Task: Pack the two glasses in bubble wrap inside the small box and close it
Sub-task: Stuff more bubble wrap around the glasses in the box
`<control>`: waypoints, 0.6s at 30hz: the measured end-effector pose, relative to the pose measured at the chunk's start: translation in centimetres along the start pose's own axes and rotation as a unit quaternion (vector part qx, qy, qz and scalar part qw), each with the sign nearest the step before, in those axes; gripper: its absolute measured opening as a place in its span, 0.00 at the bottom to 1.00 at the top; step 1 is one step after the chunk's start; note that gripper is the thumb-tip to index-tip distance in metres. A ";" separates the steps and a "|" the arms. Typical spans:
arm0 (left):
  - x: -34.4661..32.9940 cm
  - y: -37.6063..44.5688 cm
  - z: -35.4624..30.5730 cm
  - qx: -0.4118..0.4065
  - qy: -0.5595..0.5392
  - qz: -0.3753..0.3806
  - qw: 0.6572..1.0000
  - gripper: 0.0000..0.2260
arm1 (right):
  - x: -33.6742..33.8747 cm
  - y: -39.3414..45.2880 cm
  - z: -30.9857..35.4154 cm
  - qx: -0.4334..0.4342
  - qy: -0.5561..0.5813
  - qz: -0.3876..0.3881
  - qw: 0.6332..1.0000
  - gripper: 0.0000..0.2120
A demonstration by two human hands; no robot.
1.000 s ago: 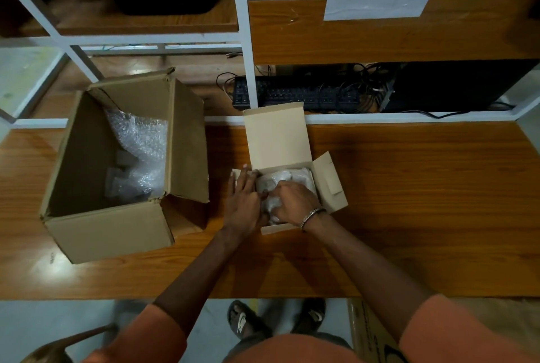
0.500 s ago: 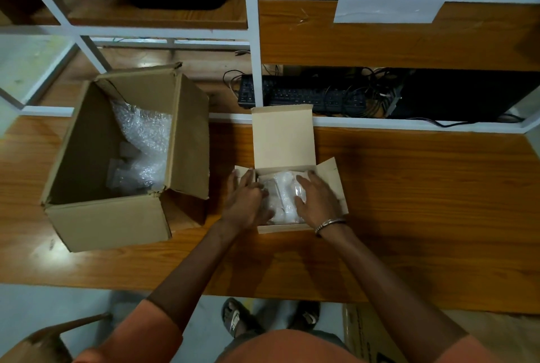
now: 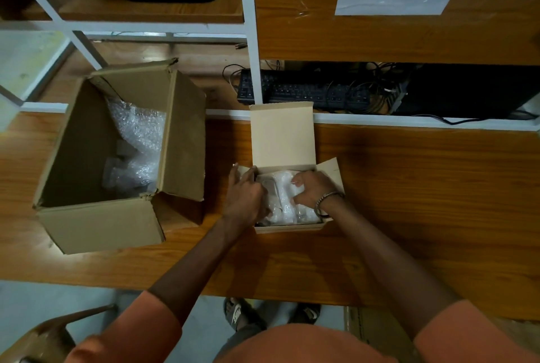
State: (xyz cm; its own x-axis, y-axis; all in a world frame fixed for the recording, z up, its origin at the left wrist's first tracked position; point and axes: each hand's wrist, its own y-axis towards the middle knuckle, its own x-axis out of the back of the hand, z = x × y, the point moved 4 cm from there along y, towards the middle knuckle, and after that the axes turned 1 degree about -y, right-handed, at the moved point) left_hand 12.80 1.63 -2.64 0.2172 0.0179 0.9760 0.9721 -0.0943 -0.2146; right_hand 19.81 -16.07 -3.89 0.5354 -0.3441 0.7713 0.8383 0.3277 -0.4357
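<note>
1. Two hands work inside the small box, which sits on the table with its lid flap standing up at the back and the side flaps splayed out.
2. Our left hand presses at the box's left side, fingers curled down over the bubble wrap; our right hand has its fingers closed on a pinch of the wrap at the right.
3. To do this well, we judge that the wrap should be tucked below the rim all round, with padding kept between the two glasses, before any flap folds down.
4. We cannot make out the glasses themselves; only white, crumpled wrap shows, so whether both are inside is unclear.
5. A large box stands well apart to the left, holding more wrap and dim shapes too dark to name.
</note>
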 end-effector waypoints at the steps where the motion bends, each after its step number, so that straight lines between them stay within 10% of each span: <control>1: -0.1 0.0 -0.2 0.005 0.004 0.002 1.000 0.14 | 0.1 0.1 0.1 -0.001 0.001 0.006 1.000 0.30; 10: -1.5 -1.1 0.0 0.011 -0.062 0.003 0.998 0.19 | -0.2 -1.7 -1.0 0.046 0.052 -0.045 0.997 0.26; 18: 6.7 -4.4 0.7 0.030 -0.349 -0.188 0.918 0.17 | 4.0 -1.1 3.1 0.095 0.034 -0.053 0.993 0.17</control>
State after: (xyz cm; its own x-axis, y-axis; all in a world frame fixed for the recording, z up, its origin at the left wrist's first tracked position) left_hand 10.07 2.89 4.85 -0.1515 0.6730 0.7239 0.9885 0.1039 0.1103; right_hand 20.73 -15.09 1.06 0.4566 -0.4425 0.7719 0.8592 0.4443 -0.2536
